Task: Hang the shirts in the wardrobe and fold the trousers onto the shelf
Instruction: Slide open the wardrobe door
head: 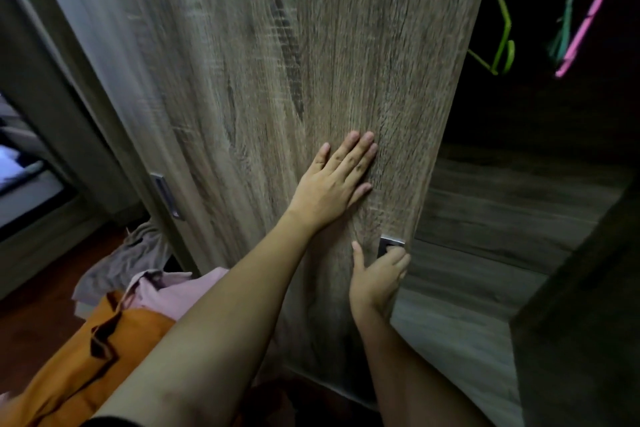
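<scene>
While left hand (334, 180) presses door (277, 62), fingers (360, 152) straight, right hand (375, 276) fingers grip handle (391, 242).

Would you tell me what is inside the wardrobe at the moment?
In the open part, a green hanger, a teal hanger and a pink hanger hang above a wooden shelf. The door covers the rest, and the back is too dark to tell.

left grip (332, 184) flat on wardrobe door (242, 80) | right grip (375, 276) fingers hooked in handle (389, 243) at door's right edge | green hanger (498, 45) inside
</scene>
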The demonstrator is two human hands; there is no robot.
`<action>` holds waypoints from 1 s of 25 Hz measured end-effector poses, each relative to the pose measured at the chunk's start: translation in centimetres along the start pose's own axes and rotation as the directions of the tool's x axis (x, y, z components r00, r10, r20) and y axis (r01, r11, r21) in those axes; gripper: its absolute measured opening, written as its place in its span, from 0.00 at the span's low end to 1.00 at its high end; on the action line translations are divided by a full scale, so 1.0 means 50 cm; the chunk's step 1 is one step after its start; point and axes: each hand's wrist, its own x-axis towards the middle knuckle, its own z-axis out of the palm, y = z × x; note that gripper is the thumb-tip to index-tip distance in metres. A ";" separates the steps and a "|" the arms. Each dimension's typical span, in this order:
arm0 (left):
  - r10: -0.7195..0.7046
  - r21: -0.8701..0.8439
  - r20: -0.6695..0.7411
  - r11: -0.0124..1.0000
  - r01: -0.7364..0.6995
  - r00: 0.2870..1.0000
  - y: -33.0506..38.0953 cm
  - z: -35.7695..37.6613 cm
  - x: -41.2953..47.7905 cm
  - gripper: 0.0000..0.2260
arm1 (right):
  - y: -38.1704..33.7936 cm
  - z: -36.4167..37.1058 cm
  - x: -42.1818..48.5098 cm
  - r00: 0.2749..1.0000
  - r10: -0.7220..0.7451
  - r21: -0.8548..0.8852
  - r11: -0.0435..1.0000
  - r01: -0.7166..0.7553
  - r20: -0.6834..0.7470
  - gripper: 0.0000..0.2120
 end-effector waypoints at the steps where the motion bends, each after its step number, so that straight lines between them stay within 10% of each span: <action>1: -0.003 -0.015 0.023 1.000 0.003 1.000 -0.007 0.000 -0.005 0.25 | -0.002 0.005 -0.004 1.000 -0.009 -0.009 1.000 0.009 0.013 0.25; 13: -0.122 -0.138 0.317 0.975 0.173 0.940 -0.060 -0.044 -0.031 0.25 | -0.050 0.037 -0.035 0.980 0.034 -0.156 0.988 -0.003 0.194 0.17; 19: -0.210 -0.173 0.547 0.919 0.355 0.810 -0.031 -0.118 -0.014 0.26 | -0.017 -0.019 -0.024 0.918 -0.162 -0.113 0.970 0.216 0.363 0.20; 25: -0.603 0.042 0.446 0.753 0.657 0.662 -0.030 -0.311 -0.232 0.27 | -0.079 -0.033 -0.063 0.760 -0.535 0.165 0.842 0.513 0.368 0.12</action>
